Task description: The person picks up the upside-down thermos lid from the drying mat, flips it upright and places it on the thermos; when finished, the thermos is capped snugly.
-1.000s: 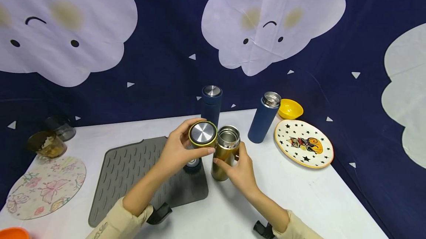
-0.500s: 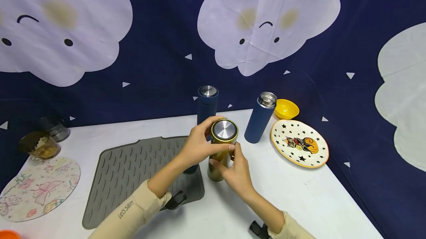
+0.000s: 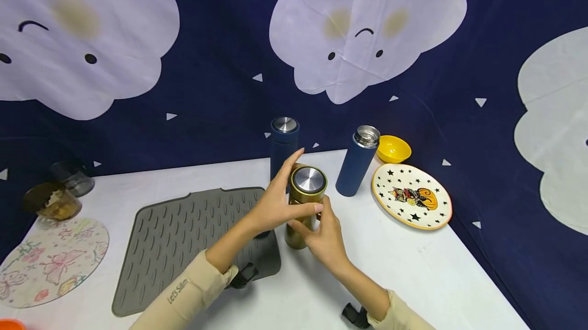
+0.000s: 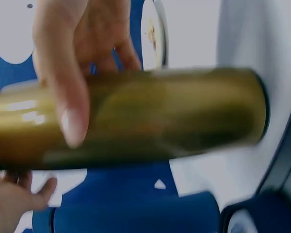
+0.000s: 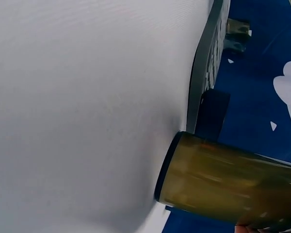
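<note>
A gold flask (image 3: 298,225) stands upright on the white table (image 3: 413,268), just right of the grey mat (image 3: 184,243). Its steel-topped lid (image 3: 309,180) sits on the mouth. My left hand (image 3: 281,199) grips the lid from the left, thumb across its front rim and forefinger raised behind. My right hand (image 3: 323,233) holds the flask's body low at the front. In the left wrist view the gold flask (image 4: 150,116) lies across the frame under my thumb (image 4: 63,97). The right wrist view shows the flask's base (image 5: 218,187) on the table (image 5: 77,97).
A shut blue flask (image 3: 284,141) stands right behind my hands, an open blue flask (image 3: 356,169) to the right. Further right are a starred plate (image 3: 411,196) and a yellow bowl (image 3: 392,148). Two glass jars (image 3: 51,200) and a floral round mat (image 3: 50,258) lie left.
The lid was beside the open gold flask in my left hand; it moved right onto the mouth. Since then my left hand's grip has shifted round the lid and the forefinger has lifted.
</note>
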Demonstrator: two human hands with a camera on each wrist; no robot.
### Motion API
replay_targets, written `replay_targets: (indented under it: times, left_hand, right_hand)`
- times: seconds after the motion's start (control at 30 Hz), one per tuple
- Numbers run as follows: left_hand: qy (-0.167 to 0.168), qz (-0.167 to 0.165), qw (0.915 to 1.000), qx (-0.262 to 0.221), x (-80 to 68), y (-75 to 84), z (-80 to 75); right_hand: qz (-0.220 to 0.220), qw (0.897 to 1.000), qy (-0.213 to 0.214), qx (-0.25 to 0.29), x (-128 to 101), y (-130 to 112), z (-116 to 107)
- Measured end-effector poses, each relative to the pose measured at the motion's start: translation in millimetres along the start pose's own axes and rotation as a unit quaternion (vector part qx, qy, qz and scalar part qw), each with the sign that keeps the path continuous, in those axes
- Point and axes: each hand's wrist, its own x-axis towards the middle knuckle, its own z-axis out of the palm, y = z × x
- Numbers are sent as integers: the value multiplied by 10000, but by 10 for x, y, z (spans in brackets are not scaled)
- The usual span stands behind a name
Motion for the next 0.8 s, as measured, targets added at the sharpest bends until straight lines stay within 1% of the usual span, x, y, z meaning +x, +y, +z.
replay_targets:
  times: [0.13, 0.2, 0.23, 0.27, 0.37, 0.43, 0.47, 0.5, 0.53, 0.63, 0.7, 0.77, 0.8]
  left_hand:
    - [735, -94, 9972, -11, 1, -12, 136]
    - [937, -3, 9956, 3, 13, -30, 141]
    - [929, 34, 9957, -18, 18, -38, 124]
    - [814, 85, 9965, -143, 23, -45, 96]
    - [258, 195, 9975, -630, 26, -60, -3]
    - [-77, 218, 9952, -953, 21, -61, -37]
    - [-175, 246, 9939, -1057, 18, -60, -39]
    - [-184, 242, 9940, -1046, 15, -57, -26]
    - [-120, 264, 9952, -939, 12, -54, -5]
    - [261, 263, 9976, -579, 16, -48, 59]
    - [389, 140, 9981, -448, 32, -50, 68]
    - [288, 12, 9974, -654, 52, -61, 33]
    - [146, -57, 9965, -821, 58, -65, 6]
  right_hand:
    - [12, 10000, -7, 37, -14, -7, -11]
    - [-1, 10000, 22, 24, -12, -5, -10]
    - [-7, 10000, 35, 6, -11, -4, -9]
    - [1, 10000, 44, 8, -11, -7, -10]
    - [4, 10000, 51, -41, -9, -12, -3]
    - [26, 10000, 40, -44, -11, -15, -1]
    - [38, 10000, 35, -34, -14, -17, -3]
    - [44, 10000, 23, -45, -14, -16, -2]
    - [63, 10000, 3, -4, -17, -18, -5]
    - [91, 9999, -21, 62, -19, -19, -8]
    - [127, 9999, -14, 61, -19, -22, -7]
    - [149, 9999, 2, 58, -17, -23, -5]
    - [160, 9999, 6, 44, -16, -23, -3]
